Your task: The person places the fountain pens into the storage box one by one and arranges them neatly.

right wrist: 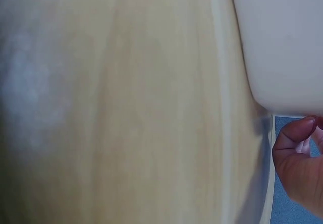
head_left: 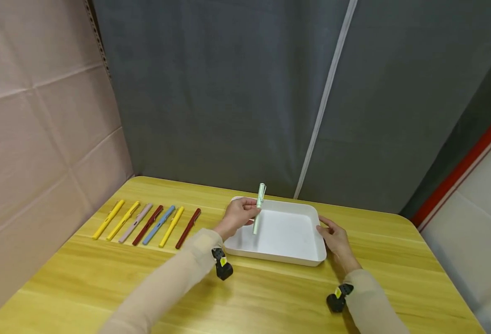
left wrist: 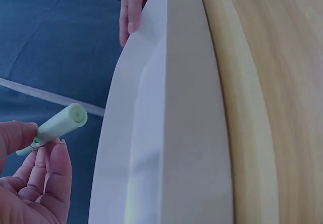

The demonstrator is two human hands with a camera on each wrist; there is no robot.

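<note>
My left hand pinches a pale green pen between thumb and fingers, above the left part of a white tray. The pen stands nearly upright in the head view, its clip near the top. In the left wrist view, the pen points one round end toward the camera. At the tray's right side, my right hand grips the rim with thumb and fingers. The right wrist view shows its bent thumb against the tray's corner; the other fingers are mostly hidden there.
Left of the tray several pens lie side by side in a slanted row: yellow pens, a pinkish-grey pen, dark red pens and a blue pen. A grey curtain hangs behind the wooden table.
</note>
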